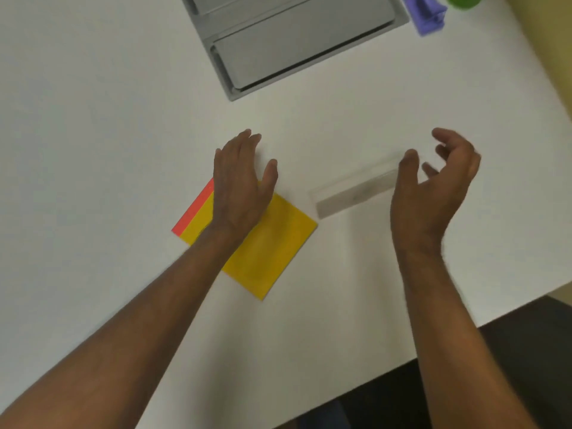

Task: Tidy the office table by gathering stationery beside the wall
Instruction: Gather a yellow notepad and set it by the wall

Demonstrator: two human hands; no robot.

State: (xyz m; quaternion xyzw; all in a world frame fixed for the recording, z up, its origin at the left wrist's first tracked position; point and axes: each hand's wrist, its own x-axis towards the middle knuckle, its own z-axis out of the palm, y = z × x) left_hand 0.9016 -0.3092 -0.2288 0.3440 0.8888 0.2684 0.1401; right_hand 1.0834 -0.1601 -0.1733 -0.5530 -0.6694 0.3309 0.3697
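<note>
A yellow pad of paper [272,243] with a red sheet [193,209] showing along its left edge lies on the white table [93,134]. My left hand [241,184] hovers over the pad's far corner, fingers straight and together, holding nothing. A clear plastic ruler [356,190] lies just right of the pad, blurred. My right hand [433,193] is above the ruler's far end, fingers loosely curled, with nothing in them.
A grey drawer unit [297,41] stands at the back centre. A purple object [427,13] and a green round object [461,1] sit at the back right by the yellowish wall [548,41]. The table's near edge runs diagonally at lower right.
</note>
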